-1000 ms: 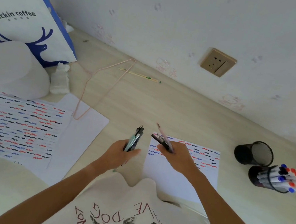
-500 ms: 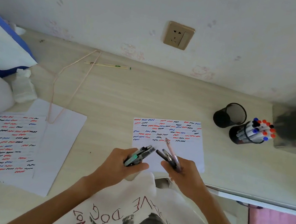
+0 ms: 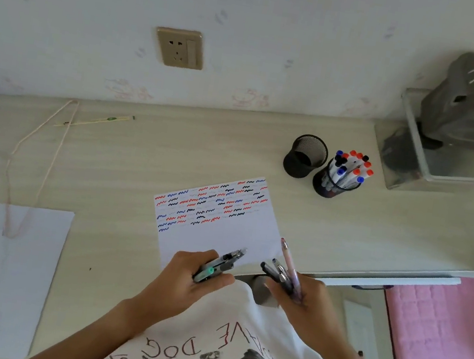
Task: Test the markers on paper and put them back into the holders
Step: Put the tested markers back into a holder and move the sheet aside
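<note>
Done: white paper sheet [image 3: 221,232] carries rows of red, blue and black squiggles; right black mesh holder [image 3: 326,184] is full of capped markers.
Left: empty black mesh holder [image 3: 305,159] awaits (my judgement) the pens in hand.
Left hand [image 3: 188,280]: fingers curled round a bundle of dark pens [image 3: 220,265].
Right hand [image 3: 300,298]: fingers clamped on dark pens plus one pink pen [image 3: 289,263], above the desk's near edge.

Pale wall [image 3: 286,16] (beige socket [image 3: 179,48] mounted) behind a light wooden desk [image 3: 146,158].
</note>
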